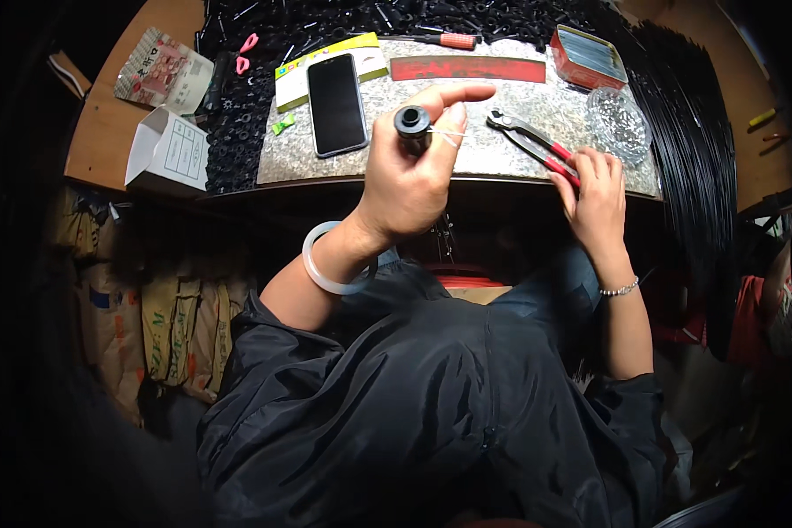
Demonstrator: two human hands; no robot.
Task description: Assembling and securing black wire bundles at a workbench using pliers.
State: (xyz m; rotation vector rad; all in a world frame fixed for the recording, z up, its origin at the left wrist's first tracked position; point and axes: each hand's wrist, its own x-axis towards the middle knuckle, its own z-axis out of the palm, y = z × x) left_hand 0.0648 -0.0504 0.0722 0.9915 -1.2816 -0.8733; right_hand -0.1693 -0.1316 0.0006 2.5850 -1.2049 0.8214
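Observation:
My left hand [405,189], with a pale bangle on its wrist, is raised in front of the table edge. Its fingers close around a black cylindrical part [412,121] with a round hole in the end facing up. A thin white strip [450,135] sticks out beside it near the thumb. Over on the right, my right hand [597,189] has its fingers on the red handles of a pair of pliers [537,148]. The dark jaws of the pliers lie on the speckled work surface [370,172], pointing up and left.
A black phone [336,106] leans on a yellow-and-white box [292,84]. Behind are a red strip [466,69], a red tin [587,58] and a clear dish [619,126] of small pieces. Long black strands [691,158] hang at right; an open white carton [169,151] stands left.

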